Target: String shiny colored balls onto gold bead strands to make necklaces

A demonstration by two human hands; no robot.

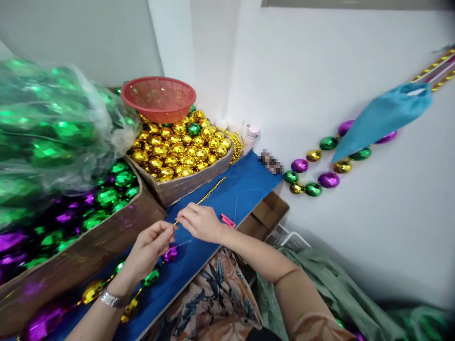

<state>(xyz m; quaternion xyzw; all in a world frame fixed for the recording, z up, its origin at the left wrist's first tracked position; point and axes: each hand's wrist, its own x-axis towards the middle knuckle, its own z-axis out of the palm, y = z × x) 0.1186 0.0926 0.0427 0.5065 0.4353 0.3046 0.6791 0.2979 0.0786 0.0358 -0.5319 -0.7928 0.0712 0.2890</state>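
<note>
Fingers pinched, my left hand grips the near end of a thin gold bead string. My right hand pinches the same string right beside it, and the far part runs away over the blue tabletop. The exact end between the fingertips is partly hidden. Below my left hand lies a strand of big shiny beads, with a purple bead, a green bead and a gold bead. A small pink tag rests right of my right hand.
A cardboard box of gold beads stands behind my hands, a red basket on top. At left, another box holds green and purple beads under a plastic bag. A bead necklace and blue cloth pouch hang at right.
</note>
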